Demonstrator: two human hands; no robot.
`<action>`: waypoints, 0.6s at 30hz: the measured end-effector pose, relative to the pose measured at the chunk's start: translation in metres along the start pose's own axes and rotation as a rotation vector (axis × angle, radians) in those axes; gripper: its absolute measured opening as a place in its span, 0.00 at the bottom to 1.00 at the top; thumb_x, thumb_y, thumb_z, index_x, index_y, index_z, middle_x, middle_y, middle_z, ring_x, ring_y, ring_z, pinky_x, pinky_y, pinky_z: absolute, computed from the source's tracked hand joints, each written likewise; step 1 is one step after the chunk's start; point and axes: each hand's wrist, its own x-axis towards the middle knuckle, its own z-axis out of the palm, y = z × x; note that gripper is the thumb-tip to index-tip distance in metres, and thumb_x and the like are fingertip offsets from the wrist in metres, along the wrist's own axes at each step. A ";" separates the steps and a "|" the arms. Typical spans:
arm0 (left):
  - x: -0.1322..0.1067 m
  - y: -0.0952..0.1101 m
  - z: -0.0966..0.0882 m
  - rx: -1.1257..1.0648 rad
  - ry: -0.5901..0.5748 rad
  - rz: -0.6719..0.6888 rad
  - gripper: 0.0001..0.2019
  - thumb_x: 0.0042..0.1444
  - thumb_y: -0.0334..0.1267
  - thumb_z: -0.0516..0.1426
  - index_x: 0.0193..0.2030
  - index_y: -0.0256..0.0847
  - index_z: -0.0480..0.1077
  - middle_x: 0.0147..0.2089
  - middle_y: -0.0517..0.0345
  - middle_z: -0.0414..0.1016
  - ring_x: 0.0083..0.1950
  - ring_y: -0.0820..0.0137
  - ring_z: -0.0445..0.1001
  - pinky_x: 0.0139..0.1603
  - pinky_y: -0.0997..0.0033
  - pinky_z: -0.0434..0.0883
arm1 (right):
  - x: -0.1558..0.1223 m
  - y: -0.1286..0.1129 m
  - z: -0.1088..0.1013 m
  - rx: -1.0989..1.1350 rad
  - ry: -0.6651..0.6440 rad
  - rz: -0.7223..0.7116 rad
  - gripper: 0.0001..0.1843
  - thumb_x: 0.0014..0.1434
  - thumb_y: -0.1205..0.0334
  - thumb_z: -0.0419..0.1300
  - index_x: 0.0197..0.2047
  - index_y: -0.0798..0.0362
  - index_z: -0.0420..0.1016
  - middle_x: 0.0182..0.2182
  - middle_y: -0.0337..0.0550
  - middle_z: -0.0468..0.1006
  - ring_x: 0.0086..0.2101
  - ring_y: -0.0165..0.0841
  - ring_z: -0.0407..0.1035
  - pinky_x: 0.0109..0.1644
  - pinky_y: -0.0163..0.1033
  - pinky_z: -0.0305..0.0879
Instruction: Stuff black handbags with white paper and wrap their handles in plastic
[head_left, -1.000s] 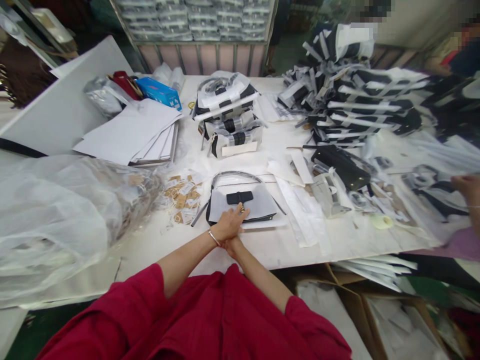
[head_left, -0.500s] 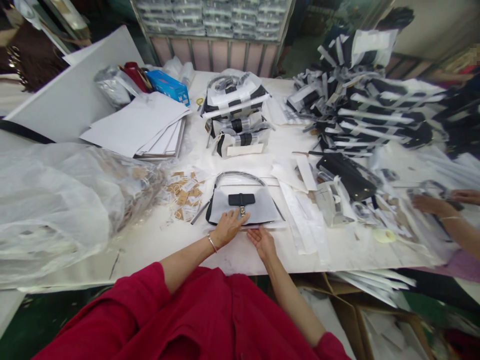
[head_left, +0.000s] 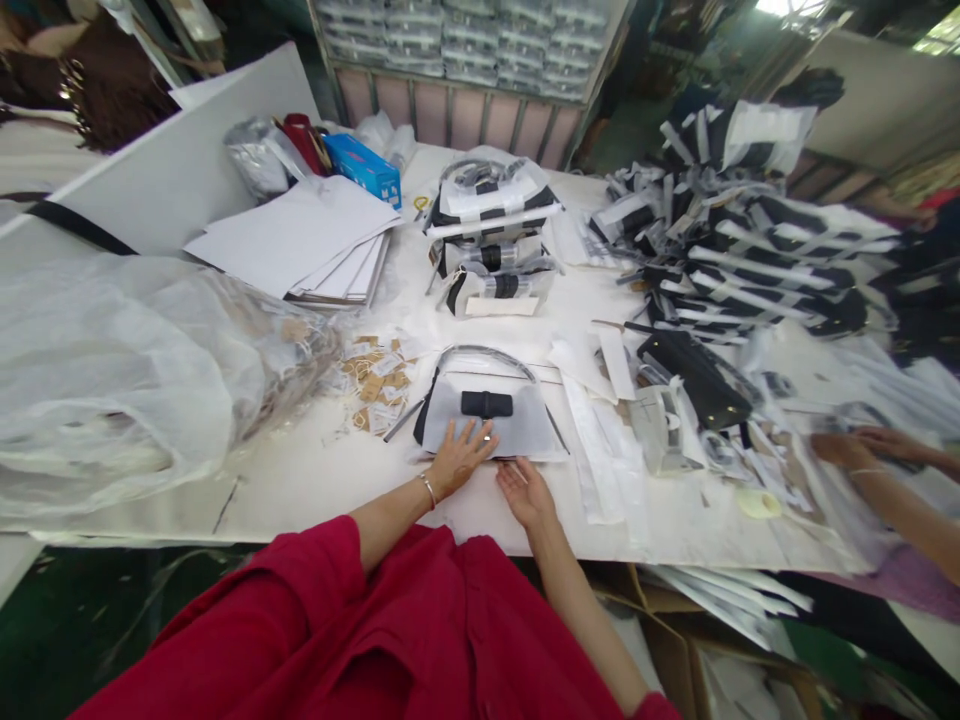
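Pressing on the handbag [head_left: 523, 424] seems the step now — left hand [head_left: 457, 461] on its front, fingers wide; right hand [head_left: 528, 494] by its bottom edge, fingers loose. It's on the table [head_left: 300, 480] — next probably needs gentle, steady hands.

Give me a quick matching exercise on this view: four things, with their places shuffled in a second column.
Things:
1. Wearer's left hand
2. Wearer's right hand
3. Blue box
4. Brown tags

Places:
A. Just beyond the white sheets
B. At the handbag's near edge
C. Scattered left of the handbag
D. Spread on the handbag's front

Pairs: 1-D, 2-B, 3-A, 4-C
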 end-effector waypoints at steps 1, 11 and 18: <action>0.000 0.000 0.001 -0.001 0.006 -0.001 0.29 0.63 0.27 0.46 0.70 0.50 0.53 0.74 0.49 0.49 0.70 0.49 0.57 0.61 0.29 0.58 | 0.001 0.000 0.001 -0.007 -0.011 -0.011 0.17 0.44 0.46 0.67 0.30 0.47 0.69 0.28 0.40 0.76 0.36 0.34 0.74 0.44 0.41 0.74; -0.007 -0.008 -0.006 -0.108 0.065 0.011 0.31 0.62 0.26 0.48 0.71 0.50 0.51 0.73 0.46 0.51 0.67 0.52 0.61 0.60 0.38 0.61 | 0.002 0.012 0.031 0.147 0.054 -0.131 0.30 0.47 0.27 0.59 0.36 0.47 0.70 0.36 0.39 0.77 0.41 0.34 0.72 0.46 0.42 0.72; -0.006 -0.017 -0.011 -0.177 0.096 0.007 0.30 0.62 0.26 0.49 0.70 0.48 0.52 0.73 0.47 0.52 0.65 0.52 0.62 0.58 0.44 0.63 | -0.020 0.008 0.044 0.157 -0.074 -0.217 0.28 0.47 0.38 0.68 0.45 0.47 0.72 0.44 0.39 0.78 0.43 0.32 0.72 0.51 0.44 0.71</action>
